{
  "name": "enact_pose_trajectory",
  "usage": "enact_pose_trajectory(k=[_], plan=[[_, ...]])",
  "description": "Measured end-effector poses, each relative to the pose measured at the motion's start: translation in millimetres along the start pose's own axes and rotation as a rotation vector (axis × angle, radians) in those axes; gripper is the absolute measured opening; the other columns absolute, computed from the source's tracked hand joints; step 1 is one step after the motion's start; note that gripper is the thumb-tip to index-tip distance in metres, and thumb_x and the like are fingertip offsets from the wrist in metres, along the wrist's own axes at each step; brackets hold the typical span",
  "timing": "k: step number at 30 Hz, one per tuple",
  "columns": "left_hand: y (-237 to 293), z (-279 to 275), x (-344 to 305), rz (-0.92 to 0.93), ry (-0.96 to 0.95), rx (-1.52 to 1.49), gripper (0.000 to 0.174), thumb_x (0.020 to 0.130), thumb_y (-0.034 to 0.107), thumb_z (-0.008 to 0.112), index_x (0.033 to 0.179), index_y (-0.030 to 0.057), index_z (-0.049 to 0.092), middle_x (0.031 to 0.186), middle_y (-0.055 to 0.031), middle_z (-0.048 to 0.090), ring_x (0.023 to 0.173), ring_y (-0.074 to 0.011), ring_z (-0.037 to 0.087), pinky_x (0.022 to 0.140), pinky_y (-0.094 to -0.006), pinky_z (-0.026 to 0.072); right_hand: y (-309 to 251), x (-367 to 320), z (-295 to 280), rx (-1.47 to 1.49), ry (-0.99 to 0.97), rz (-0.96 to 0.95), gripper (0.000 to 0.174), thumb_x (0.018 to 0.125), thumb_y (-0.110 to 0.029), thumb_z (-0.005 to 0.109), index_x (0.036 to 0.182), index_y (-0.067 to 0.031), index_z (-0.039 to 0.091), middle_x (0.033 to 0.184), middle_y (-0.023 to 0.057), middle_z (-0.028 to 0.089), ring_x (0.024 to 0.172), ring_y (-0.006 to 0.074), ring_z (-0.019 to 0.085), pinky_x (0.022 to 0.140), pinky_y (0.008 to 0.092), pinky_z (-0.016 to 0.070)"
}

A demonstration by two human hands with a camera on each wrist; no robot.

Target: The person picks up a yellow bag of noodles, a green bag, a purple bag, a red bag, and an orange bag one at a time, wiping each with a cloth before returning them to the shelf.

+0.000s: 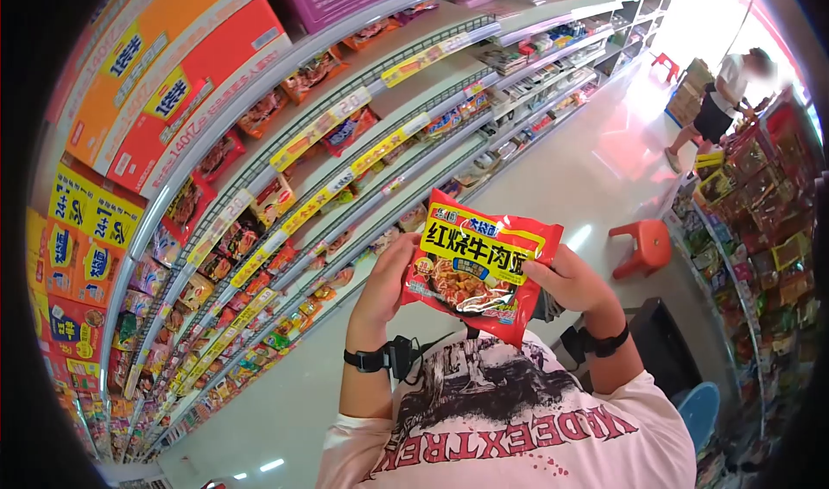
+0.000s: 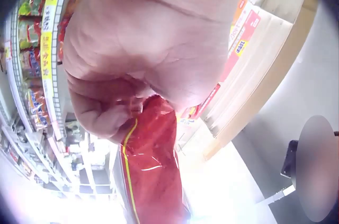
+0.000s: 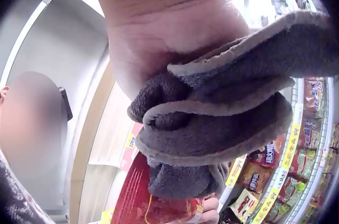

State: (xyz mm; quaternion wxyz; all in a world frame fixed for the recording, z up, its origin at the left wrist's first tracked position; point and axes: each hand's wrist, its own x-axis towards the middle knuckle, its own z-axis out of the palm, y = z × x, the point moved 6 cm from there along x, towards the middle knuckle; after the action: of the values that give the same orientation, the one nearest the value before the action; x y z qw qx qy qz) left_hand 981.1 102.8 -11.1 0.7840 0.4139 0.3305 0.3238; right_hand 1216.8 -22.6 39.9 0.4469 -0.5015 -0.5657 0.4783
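Note:
A red and yellow packet of instant noodles [image 1: 471, 269] is held up in front of the chest, its printed front facing the head camera. My left hand [image 1: 386, 282] grips its left edge, fingers curled behind; the left wrist view shows the red wrapper [image 2: 153, 166] running out from that hand [image 2: 148, 38]. At the opposite edge my right hand [image 1: 574, 283] pinches the packet, thumb on the front. A folded dark grey cloth [image 3: 217, 123] with pale edging is in the right hand too, hanging beneath the palm and hiding most of those fingers in the right wrist view.
Shelves of packaged noodles [image 1: 259, 273] run along the left, with large cartons [image 1: 164, 83] above. A red stool [image 1: 641, 249] and a blue basin [image 1: 698, 411] stand on the right, near another packed shelf [image 1: 760, 213]. Another person [image 1: 725, 100] is by the bright doorway.

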Motion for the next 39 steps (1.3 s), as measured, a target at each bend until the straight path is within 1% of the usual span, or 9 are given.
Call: enact_pose_trajectory(k=[6,12,23,27,30,31,34,35,39], plan=[[-22.4,15.5,33.9,0.184,-0.038,0.276,0.013,0.108,0.013,0.060,0.099,0.0025,0.064,0.095,0.0030,0.065,0.085,-0.0019,0.057,0.074,-0.0221,0.0471,16.8,-5.4,-45.2,-0.007,-0.026,0.044,0.036,0.109,-0.022,0.054,0.134,0.0031,0.059,0.116,0.0136,0.073,0.100,0.0212,0.066,0.093,0.0360,0.0525],[-10.5,13.3,29.1,0.241,0.198,0.436,0.012,0.103,0.006,0.066,0.093,0.0029,0.061,0.091,0.0019,0.065,0.074,0.0000,0.055,0.062,-0.0207,0.0444,31.4,14.1,-62.5,-0.205,-0.061,0.030,0.030,0.107,-0.023,0.056,0.125,0.0001,0.064,0.101,0.0196,0.072,0.085,0.0311,0.066,0.081,0.0398,0.0528],[52.0,-13.5,30.5,0.591,0.350,1.143,0.012,0.100,0.014,0.069,0.106,0.0044,0.064,0.073,-0.0149,0.066,0.062,-0.0298,0.067,0.055,-0.0373,0.0480,27.5,80.3,-46.8,-0.238,-0.078,-0.095,0.028,0.107,-0.023,0.056,0.113,0.0027,0.065,0.090,0.0245,0.067,0.079,0.0429,0.062,0.072,0.0456,0.0501],[80.9,-41.8,33.2,0.713,0.312,1.221,0.014,0.099,0.014,0.071,0.105,0.0042,0.064,0.067,-0.0138,0.065,0.055,-0.0281,0.064,0.052,-0.0349,0.0463,12.3,106.9,-25.2,-0.272,-0.118,-0.159,0.030,0.108,-0.021,0.054,0.123,0.0035,0.062,0.103,0.0234,0.070,0.088,0.0399,0.065,0.082,0.0422,0.0524],[105.3,-59.4,35.0,0.770,0.295,1.062,0.012,0.098,0.012,0.071,0.104,0.0034,0.065,0.061,-0.0093,0.062,0.050,-0.0163,0.057,0.050,-0.0304,0.0421,-0.8,122.3,-10.7,-0.246,-0.120,-0.125,0.032,0.109,-0.020,0.054,0.128,0.0040,0.061,0.109,0.0219,0.071,0.091,0.0362,0.065,0.086,0.0416,0.0525],[103.8,-74.8,39.9,0.649,0.260,0.904,0.011,0.099,0.011,0.068,0.102,0.0008,0.064,0.074,-0.0049,0.068,0.062,-0.0063,0.055,0.056,-0.0243,0.0410,-5.2,127.6,-7.6,-0.252,-0.128,-0.087,0.032,0.109,-0.020,0.053,0.129,0.0042,0.060,0.110,0.0214,0.071,0.092,0.0349,0.065,0.087,0.0417,0.0524],[103.3,-113.7,61.2,0.564,-0.087,0.434,0.014,0.101,0.011,0.065,0.107,-0.0015,0.065,0.099,-0.0022,0.071,0.082,-0.0037,0.058,0.068,-0.0221,0.0428,-25.7,143.4,3.3,-0.245,-0.115,-0.169,0.032,0.109,-0.019,0.053,0.129,0.0050,0.060,0.109,0.0197,0.072,0.091,0.0323,0.065,0.087,0.0412,0.0523],[92.0,-127.1,67.1,0.498,-0.116,0.263,0.022,0.104,0.016,0.062,0.116,-0.0030,0.065,0.119,-0.0006,0.067,0.101,-0.0049,0.058,0.083,-0.0226,0.0458,-32.3,149.7,9.3,-0.261,-0.090,-0.248,0.032,0.109,-0.020,0.054,0.128,0.0050,0.061,0.103,0.0165,0.073,0.087,0.0258,0.065,0.084,0.0387,0.0529],[105.6,-113.3,79.9,0.356,-0.183,0.114,0.029,0.110,0.020,0.055,0.126,-0.0019,0.066,0.120,-0.0031,0.070,0.108,-0.0071,0.062,0.095,-0.0259,0.0501,-10.1,169.7,19.7,-0.223,-0.153,-0.081,0.032,0.110,-0.022,0.055,0.127,0.0042,0.062,0.099,0.0129,0.072,0.085,0.0156,0.061,0.081,0.0353,0.0531]])
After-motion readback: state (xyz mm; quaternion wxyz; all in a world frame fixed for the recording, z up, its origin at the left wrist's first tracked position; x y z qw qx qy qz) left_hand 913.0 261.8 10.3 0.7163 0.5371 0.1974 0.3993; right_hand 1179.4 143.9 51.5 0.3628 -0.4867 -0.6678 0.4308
